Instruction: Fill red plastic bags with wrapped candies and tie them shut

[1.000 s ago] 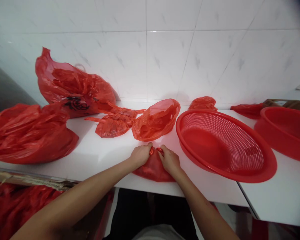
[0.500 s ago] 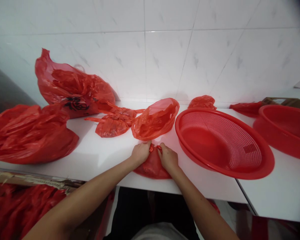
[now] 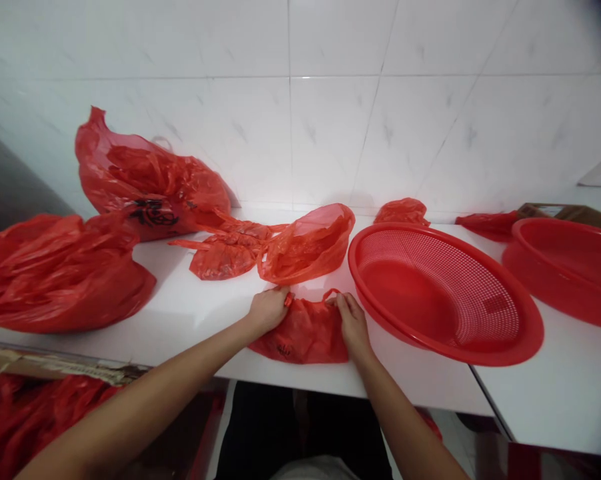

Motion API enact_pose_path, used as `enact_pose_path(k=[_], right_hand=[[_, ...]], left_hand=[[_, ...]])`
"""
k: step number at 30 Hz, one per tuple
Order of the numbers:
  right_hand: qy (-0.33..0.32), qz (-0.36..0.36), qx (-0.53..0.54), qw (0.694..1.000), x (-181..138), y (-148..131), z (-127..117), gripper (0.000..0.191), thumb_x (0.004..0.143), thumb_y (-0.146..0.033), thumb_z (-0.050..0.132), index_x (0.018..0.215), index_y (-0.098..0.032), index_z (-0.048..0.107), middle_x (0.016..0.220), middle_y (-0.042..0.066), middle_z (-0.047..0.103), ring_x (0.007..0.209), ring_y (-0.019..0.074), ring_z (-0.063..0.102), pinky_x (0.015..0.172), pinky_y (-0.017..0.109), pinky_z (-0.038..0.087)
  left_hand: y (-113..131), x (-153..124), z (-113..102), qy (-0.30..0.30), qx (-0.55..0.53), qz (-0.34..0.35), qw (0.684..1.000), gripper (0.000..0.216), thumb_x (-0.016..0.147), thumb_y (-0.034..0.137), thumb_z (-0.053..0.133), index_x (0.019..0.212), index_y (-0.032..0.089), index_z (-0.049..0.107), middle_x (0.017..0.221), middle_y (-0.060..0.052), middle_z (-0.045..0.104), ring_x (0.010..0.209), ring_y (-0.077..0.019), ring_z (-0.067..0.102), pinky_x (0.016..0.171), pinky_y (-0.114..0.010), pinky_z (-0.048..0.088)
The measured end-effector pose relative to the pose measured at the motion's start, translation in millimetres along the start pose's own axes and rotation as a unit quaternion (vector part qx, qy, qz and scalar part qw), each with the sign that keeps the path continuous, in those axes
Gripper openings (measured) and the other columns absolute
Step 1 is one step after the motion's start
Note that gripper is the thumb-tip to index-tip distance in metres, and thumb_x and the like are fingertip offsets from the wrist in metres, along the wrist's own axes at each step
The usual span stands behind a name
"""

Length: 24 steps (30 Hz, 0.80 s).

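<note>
A small red plastic bag (image 3: 305, 330) lies on the white counter (image 3: 200, 313) near its front edge. My left hand (image 3: 267, 310) pinches the bag's left top corner, fingers closed. My right hand (image 3: 353, 323) grips the bag's right top corner with its handle loop, fingers curled on the plastic. The bag is stretched out flat between the two hands. Just behind it sits an opened red bag (image 3: 307, 243), mouth gaping to the right.
A large red perforated basket (image 3: 443, 293) stands right of my hands, a red basin (image 3: 565, 267) beyond it. Crumpled red bags (image 3: 220, 253) and two big stuffed red bags (image 3: 145, 180) (image 3: 55, 273) fill the left. More red bags (image 3: 401, 211) lie by the tiled wall.
My hands were together at the bag's top. They have moved apart, spreading the bag wider and flatter.
</note>
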State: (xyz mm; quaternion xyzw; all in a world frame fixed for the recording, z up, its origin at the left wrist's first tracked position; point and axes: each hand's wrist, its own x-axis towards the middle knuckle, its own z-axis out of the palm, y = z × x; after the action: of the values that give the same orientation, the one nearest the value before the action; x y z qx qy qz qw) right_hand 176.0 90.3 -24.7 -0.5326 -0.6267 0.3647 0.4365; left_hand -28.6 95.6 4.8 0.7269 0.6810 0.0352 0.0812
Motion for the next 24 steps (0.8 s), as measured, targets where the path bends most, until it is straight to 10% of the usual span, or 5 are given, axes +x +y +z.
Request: enact_pose_path(k=[5, 11, 17, 20, 24], right_hand=[[0.021, 0.089, 0.361, 0.928, -21, 11, -13, 0.029, 0.085, -0.047, 0.054, 0.074, -0.020, 0.057, 0.080, 0.001, 0.062, 0.080, 0.0170, 0.062, 0.081, 0.034, 0.050], [0.075, 0.114, 0.451, 0.882, -28, 16, -14, 0.028, 0.080, -0.039, 0.063, 0.064, -0.019, 0.053, 0.066, -0.002, 0.054, 0.066, 0.0126, 0.055, 0.067, 0.027, 0.048], [0.017, 0.088, 0.436, 0.896, -23, 16, -18, 0.030, 0.082, -0.039, 0.062, 0.063, -0.019, 0.049, 0.062, -0.003, 0.050, 0.060, 0.0109, 0.049, 0.061, 0.024, 0.044], [0.033, 0.104, 0.443, 0.890, -24, 19, -19, 0.027, 0.081, -0.038, 0.063, 0.067, -0.019, 0.051, 0.064, -0.004, 0.052, 0.060, 0.0105, 0.051, 0.061, 0.024, 0.046], [0.045, 0.136, 0.460, 0.877, -26, 25, -21, 0.020, 0.079, -0.037, 0.065, 0.074, -0.020, 0.056, 0.069, -0.004, 0.058, 0.065, 0.0120, 0.058, 0.068, 0.029, 0.052]], left_hand=[[-45, -22, -16, -0.017, -0.023, -0.035, 0.999, 0.040, 0.094, 0.043, 0.029, 0.095, 0.021, 0.062, 0.104, -0.012, 0.069, 0.093, -0.0291, 0.065, 0.072, -0.037, 0.045], [-79, -34, -32, -0.044, -0.071, -0.072, 0.994, 0.039, 0.091, 0.044, 0.037, 0.074, 0.020, 0.063, 0.078, -0.005, 0.070, 0.073, -0.0209, 0.065, 0.065, -0.029, 0.046], [-18, -50, -43, 0.084, -0.066, 0.038, 0.994, 0.032, 0.092, 0.034, 0.042, 0.121, 0.026, 0.055, 0.132, -0.008, 0.054, 0.121, -0.0236, 0.048, 0.102, -0.038, 0.034], [16, -54, -31, 0.008, -0.077, 0.181, 0.980, 0.033, 0.087, 0.033, 0.056, 0.118, 0.024, 0.058, 0.123, -0.011, 0.059, 0.116, -0.0286, 0.050, 0.100, -0.044, 0.034], [24, -60, -36, -0.073, -0.117, 0.155, 0.978, 0.020, 0.082, 0.025, 0.062, 0.101, 0.019, 0.064, 0.100, -0.010, 0.067, 0.095, -0.0263, 0.060, 0.085, -0.040, 0.045]])
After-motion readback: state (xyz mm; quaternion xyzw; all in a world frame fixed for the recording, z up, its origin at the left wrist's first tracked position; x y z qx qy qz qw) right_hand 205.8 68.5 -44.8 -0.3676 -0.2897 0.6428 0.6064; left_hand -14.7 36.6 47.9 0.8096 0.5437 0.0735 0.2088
